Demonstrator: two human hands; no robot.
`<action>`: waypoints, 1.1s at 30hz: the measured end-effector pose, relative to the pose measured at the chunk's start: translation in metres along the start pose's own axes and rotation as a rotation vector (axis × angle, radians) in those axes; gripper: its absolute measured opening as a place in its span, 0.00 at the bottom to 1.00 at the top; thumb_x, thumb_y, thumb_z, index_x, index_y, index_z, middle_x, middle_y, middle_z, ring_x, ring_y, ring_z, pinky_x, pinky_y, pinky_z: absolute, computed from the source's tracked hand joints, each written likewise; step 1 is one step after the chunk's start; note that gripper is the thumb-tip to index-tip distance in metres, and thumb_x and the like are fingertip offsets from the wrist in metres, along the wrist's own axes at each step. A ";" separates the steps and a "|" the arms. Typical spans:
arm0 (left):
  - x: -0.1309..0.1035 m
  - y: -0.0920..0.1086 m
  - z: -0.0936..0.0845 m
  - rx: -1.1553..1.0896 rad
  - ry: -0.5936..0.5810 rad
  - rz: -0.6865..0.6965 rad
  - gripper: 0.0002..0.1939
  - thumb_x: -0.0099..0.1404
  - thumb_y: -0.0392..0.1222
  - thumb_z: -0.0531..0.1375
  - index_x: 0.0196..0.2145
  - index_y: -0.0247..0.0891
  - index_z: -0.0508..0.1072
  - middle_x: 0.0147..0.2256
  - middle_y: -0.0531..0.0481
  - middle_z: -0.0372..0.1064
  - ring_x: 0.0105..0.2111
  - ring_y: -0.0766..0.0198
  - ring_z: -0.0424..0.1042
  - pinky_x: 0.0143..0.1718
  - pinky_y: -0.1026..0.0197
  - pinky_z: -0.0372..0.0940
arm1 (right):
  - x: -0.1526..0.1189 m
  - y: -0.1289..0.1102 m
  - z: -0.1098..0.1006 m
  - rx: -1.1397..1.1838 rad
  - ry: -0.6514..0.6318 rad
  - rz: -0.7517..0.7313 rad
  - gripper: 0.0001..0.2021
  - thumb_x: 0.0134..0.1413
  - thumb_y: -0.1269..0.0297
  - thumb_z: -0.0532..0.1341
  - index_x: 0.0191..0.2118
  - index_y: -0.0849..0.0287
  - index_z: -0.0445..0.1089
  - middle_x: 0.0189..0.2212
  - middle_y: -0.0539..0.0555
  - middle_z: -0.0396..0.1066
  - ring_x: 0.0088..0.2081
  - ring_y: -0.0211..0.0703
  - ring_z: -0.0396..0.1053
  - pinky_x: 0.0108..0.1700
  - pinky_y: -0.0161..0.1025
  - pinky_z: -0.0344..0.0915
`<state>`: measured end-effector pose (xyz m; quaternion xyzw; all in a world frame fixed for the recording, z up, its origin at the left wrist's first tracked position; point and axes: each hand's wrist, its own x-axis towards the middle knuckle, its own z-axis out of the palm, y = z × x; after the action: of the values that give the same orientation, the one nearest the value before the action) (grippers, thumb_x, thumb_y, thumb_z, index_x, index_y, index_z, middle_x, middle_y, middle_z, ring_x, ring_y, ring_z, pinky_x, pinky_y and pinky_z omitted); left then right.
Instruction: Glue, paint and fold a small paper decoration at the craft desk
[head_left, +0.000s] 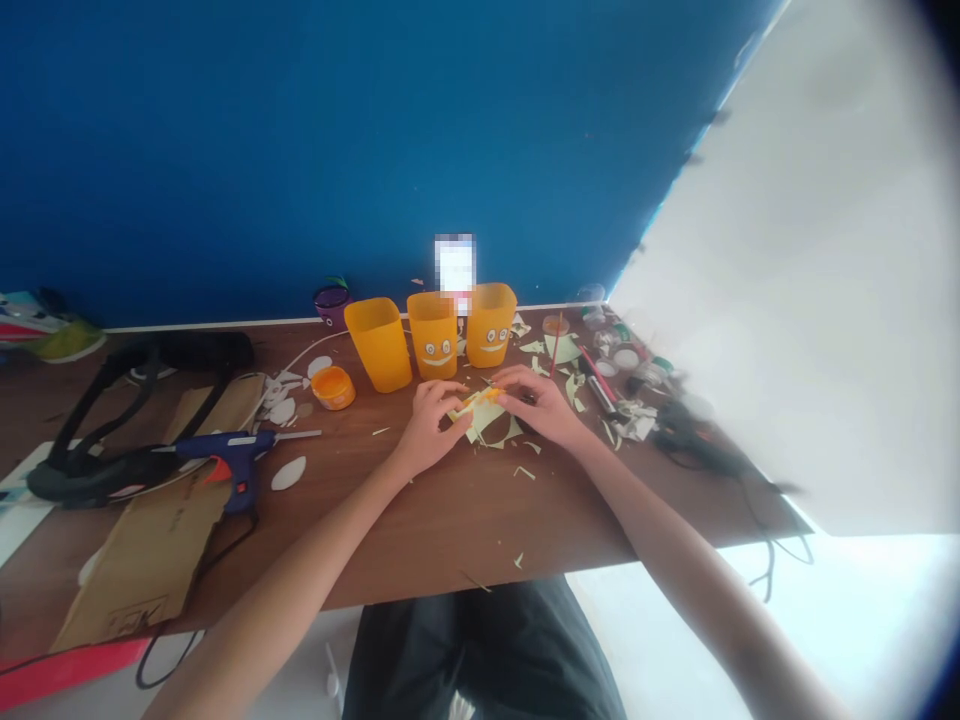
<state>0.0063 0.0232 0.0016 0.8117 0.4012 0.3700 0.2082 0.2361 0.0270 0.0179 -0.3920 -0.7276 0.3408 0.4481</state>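
My left hand (427,425) and my right hand (536,405) meet over the wooden table (420,530), both pinching a small pale yellow paper piece (484,412) with an orange part on it. Paper scraps lie under and around the hands. Just beyond them stand three orange plastic cups: a plain one (379,343) on the left, and two with stuck-on eyes and smiles (433,335) (490,324).
A small open pot of orange paint (333,387) sits left of the cups. A blue glue gun (225,455) rests on cardboard (161,520) at left, beside a black strap. Paint pots, brushes and scraps (615,370) crowd the right, against a white wall.
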 end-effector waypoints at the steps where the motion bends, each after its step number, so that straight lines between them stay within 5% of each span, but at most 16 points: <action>1: 0.000 0.000 0.000 0.000 -0.003 0.004 0.09 0.67 0.43 0.58 0.29 0.41 0.73 0.50 0.48 0.69 0.55 0.54 0.58 0.59 0.45 0.55 | 0.000 0.001 0.001 -0.037 -0.013 -0.031 0.10 0.58 0.54 0.62 0.41 0.52 0.74 0.48 0.56 0.70 0.49 0.48 0.69 0.46 0.46 0.67; 9: 0.001 0.001 -0.003 -0.081 -0.024 -0.008 0.09 0.67 0.45 0.58 0.30 0.41 0.74 0.50 0.48 0.69 0.55 0.55 0.60 0.59 0.47 0.55 | -0.004 0.006 0.011 -0.246 -0.057 -0.179 0.10 0.61 0.57 0.60 0.45 0.50 0.74 0.47 0.57 0.71 0.50 0.50 0.68 0.55 0.52 0.64; 33: 0.003 0.000 -0.003 -0.175 -0.102 0.000 0.11 0.67 0.44 0.57 0.29 0.40 0.74 0.48 0.46 0.73 0.49 0.56 0.70 0.53 0.52 0.62 | -0.002 0.004 0.013 -0.230 -0.011 -0.080 0.10 0.66 0.57 0.54 0.36 0.54 0.68 0.49 0.57 0.68 0.53 0.49 0.65 0.56 0.51 0.61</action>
<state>0.0053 0.0263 0.0046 0.8081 0.3563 0.3616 0.2988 0.2260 0.0248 0.0093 -0.4096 -0.7793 0.2393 0.4095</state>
